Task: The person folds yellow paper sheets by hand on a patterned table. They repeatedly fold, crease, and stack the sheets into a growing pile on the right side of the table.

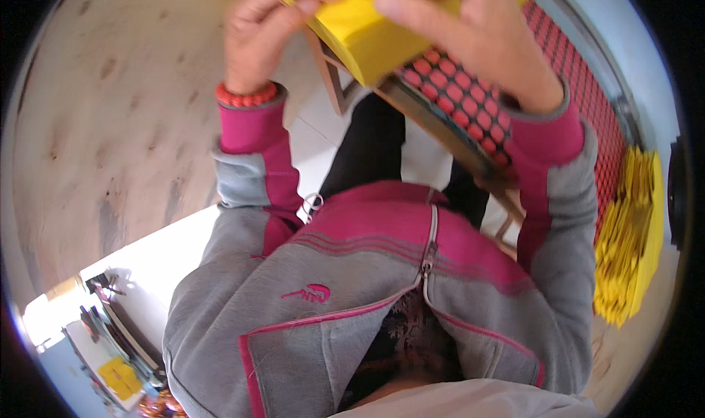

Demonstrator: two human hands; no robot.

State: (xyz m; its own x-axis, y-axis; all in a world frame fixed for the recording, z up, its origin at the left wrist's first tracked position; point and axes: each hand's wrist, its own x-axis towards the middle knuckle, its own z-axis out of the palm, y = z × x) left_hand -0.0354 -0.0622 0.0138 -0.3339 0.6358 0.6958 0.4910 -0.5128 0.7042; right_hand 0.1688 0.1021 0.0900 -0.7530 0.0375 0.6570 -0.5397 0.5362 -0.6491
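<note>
A bright yellow sheet of cloth-like material (382, 44) hangs in folds at the top of the view, its upper part cut off by the frame. My left hand (268, 33), with a red beaded bracelet at the wrist, pinches the left edge of it between thumb and fingers. On the right side, my right hand (470, 29) is bent over the same yellow sheet, thumb and fingertips closed on it. What exactly those fingertips grip is partly hidden and slightly blurred. One lower corner of the sheet droops between my hands.
A wooden board surface (110, 124) fills the left. To the right stands a wooden-framed seat or bench with a red and black dotted cover (470, 110). Beyond it lies a stack of folded yellow pieces (628, 234). Small yellow pieces (120, 376) rest on a surface at lower left.
</note>
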